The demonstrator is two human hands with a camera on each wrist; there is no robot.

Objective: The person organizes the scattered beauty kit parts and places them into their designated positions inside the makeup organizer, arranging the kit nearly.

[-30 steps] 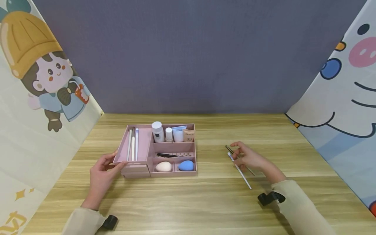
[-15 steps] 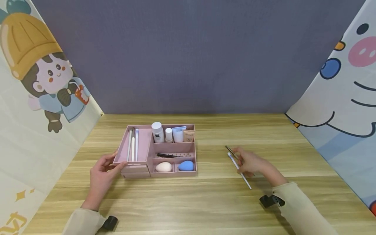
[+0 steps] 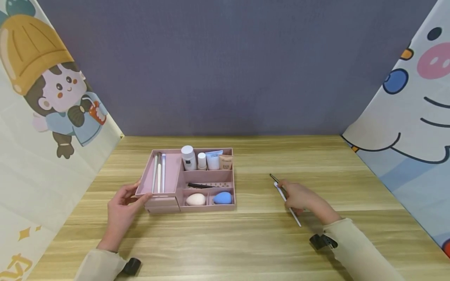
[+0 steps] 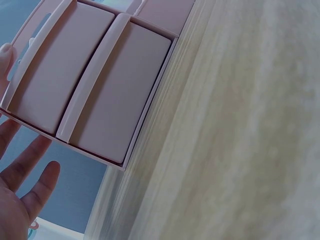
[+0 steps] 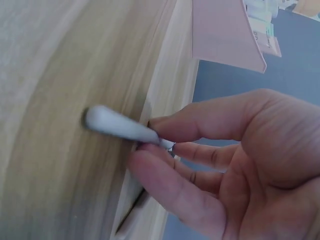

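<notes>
A pink organizer box (image 3: 207,208) stands on the table, its front left corner gripped by my left hand (image 3: 123,207). In the left wrist view the fingers lie along its side and the thumb is at the upper edge, near two shut drawers (image 4: 122,90). To the right of the box, my right hand (image 3: 299,197) pinches a thin white makeup brush (image 3: 295,218) between thumb and finger. The brush's near end (image 5: 117,125) points toward the right wrist camera. A dark slim brush (image 3: 274,178) lies beside it, partly hidden by the hand.
Inside the box are several brushes (image 3: 159,171), a white bottle (image 3: 189,160), a small capped bottle (image 3: 202,160), tubes (image 3: 214,159), a black pencil (image 3: 202,185), a cream sponge (image 3: 195,199) and a blue sponge (image 3: 222,198). A grey panel (image 3: 225,70) stands behind the table.
My right hand has come down onto the white brush and its fingers have closed on it; the brush's upper end has shifted slightly. My left hand and the box have stayed put.
</notes>
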